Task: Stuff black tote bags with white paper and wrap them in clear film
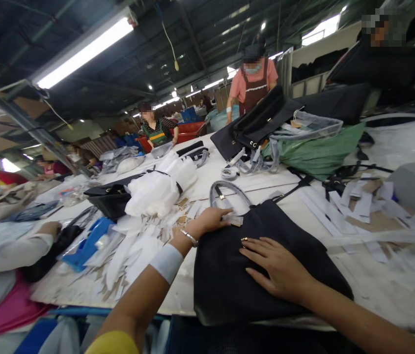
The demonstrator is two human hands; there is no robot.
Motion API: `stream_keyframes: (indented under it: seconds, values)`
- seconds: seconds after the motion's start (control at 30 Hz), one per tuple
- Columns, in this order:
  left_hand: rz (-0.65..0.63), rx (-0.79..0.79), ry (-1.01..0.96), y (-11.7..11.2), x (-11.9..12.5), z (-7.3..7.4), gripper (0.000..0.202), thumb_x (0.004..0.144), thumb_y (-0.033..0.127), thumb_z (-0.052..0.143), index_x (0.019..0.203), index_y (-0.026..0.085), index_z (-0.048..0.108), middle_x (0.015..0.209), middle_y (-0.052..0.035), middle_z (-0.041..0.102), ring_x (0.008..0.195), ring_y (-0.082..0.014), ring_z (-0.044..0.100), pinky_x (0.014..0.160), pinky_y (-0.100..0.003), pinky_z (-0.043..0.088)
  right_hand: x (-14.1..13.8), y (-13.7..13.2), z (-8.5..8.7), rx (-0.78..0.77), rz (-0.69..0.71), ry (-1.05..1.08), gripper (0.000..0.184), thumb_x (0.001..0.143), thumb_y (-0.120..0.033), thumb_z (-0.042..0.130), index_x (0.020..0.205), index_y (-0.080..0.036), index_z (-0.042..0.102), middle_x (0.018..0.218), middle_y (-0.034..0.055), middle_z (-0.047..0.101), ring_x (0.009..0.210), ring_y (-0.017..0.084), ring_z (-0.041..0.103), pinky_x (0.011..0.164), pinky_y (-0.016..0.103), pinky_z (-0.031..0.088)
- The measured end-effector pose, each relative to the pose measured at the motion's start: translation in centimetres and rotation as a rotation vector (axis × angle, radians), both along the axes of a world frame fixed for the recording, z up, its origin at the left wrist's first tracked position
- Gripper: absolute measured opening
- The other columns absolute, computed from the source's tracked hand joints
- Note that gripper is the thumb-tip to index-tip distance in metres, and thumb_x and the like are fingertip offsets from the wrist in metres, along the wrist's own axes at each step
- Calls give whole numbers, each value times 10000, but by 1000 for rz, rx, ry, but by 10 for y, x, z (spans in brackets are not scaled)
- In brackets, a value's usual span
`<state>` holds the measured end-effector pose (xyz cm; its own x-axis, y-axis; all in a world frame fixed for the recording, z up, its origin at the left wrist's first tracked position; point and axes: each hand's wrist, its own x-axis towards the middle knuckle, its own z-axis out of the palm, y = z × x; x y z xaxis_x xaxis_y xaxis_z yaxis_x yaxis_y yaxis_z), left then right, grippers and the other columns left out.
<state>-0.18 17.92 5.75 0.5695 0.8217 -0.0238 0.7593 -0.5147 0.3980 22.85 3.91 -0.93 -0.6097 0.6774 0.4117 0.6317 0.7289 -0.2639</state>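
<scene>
A black handbag [251, 290] lies flat on the table in front of me, its top edge turned away. A handle wrapped in clear plastic [242, 191] arches up from that far edge. My left hand [209, 220] rests at the bag's upper left corner, fingers stretched out and apart, touching the plastic-covered handle end [235, 220]. My right hand [279, 268] lies open on the bag's front, palm down with fingers spread. A small gold-coloured piece [244, 239] shows by its fingertips.
White paper scraps [129, 255] and a blue plastic object [85, 243] lie to the left. Behind are white plastic wrapping [159, 187], more black bags [251, 123] and a green sack [318, 150]. Paper strips [362, 201] cover the right. Co-workers stand across the table; a sleeved arm [15, 250] reaches in at left.
</scene>
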Motion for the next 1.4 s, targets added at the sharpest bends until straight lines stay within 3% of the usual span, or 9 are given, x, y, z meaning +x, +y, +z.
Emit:
stream_keyframes:
  seconds: [0.17, 0.43, 0.57, 0.67, 0.83, 0.93, 1.1, 1.27, 1.4]
  values:
    - [130, 41, -228, 7, -4, -6, 434, 869, 205, 723, 1295, 246, 652, 1216, -45, 689, 1109, -252, 634, 1061, -346, 440, 1, -2, 0, 31, -6, 17, 472, 949, -309, 571, 1415, -248, 533, 1408, 101, 560, 1279, 287, 536, 1079, 526, 436]
    - [537, 36, -648, -10, -71, -24, 416, 1022, 271, 500, 1391, 80, 479, 933, -102, 713, 861, -192, 718, 783, -296, 598, 0, 0, 0, 11, -24, -2, 424, 953, -338, 562, 1367, -247, 576, 1414, 83, 557, 1278, 292, 538, 1082, 531, 451]
    - [718, 172, -664, -15, -89, -19, 483, 962, 195, 566, 1418, 117, 427, 1122, -144, 672, 960, -218, 702, 800, -315, 596, 1, 1, -3, 17, -30, -2, 423, 950, -342, 568, 1366, -266, 579, 1424, 65, 550, 1281, 294, 537, 1081, 535, 456]
    - [661, 306, -598, -16, -74, 1, 429, 983, 188, 492, 1410, 171, 452, 1274, -124, 616, 1161, -217, 617, 959, -309, 529, 1, 1, -4, 18, -33, -30, 423, 965, -359, 548, 1380, -273, 568, 1436, 63, 539, 1293, 292, 527, 1085, 531, 453]
    - [319, 133, -274, 7, -7, 19, 144, 919, 266, 656, 1018, 191, 728, 975, -42, 733, 951, -212, 687, 925, -286, 522, 1, 1, -2, 25, -37, -50, 430, 972, -360, 534, 1390, -266, 559, 1441, 81, 532, 1300, 295, 518, 1087, 524, 448]
    - [355, 34, -97, 44, 27, 9, 145, 911, 258, 693, 862, 125, 720, 896, -89, 719, 979, -265, 672, 977, -398, 501, 1, 1, -2, 33, -27, -46, 457, 970, -360, 536, 1418, -267, 533, 1437, 84, 536, 1290, 296, 528, 1077, 524, 456]
    - [474, -91, 25, 95, 52, -19, 260, 961, 337, 672, 1088, 112, 648, 1102, -92, 653, 1000, -232, 645, 911, -442, 549, 0, -1, -1, 3, -31, -49, 448, 971, -360, 527, 1405, -251, 542, 1437, 84, 535, 1296, 297, 521, 1088, 540, 440]
    - [544, -99, -86, 105, 52, -34, 288, 966, 345, 663, 1154, 130, 622, 1155, -94, 625, 1018, -237, 632, 893, -434, 556, -1, -3, 1, -34, -35, 22, 431, 938, -320, 571, 1364, -256, 572, 1423, 87, 548, 1289, 301, 523, 1087, 558, 426]
    - [514, -66, -316, 101, 50, -27, 247, 982, 357, 635, 1070, 126, 633, 1020, -62, 649, 875, -191, 648, 789, -364, 571, -1, -3, 0, -44, -30, 105, 398, 932, -333, 584, 1325, -267, 595, 1400, 78, 568, 1269, 285, 536, 1092, 534, 416]
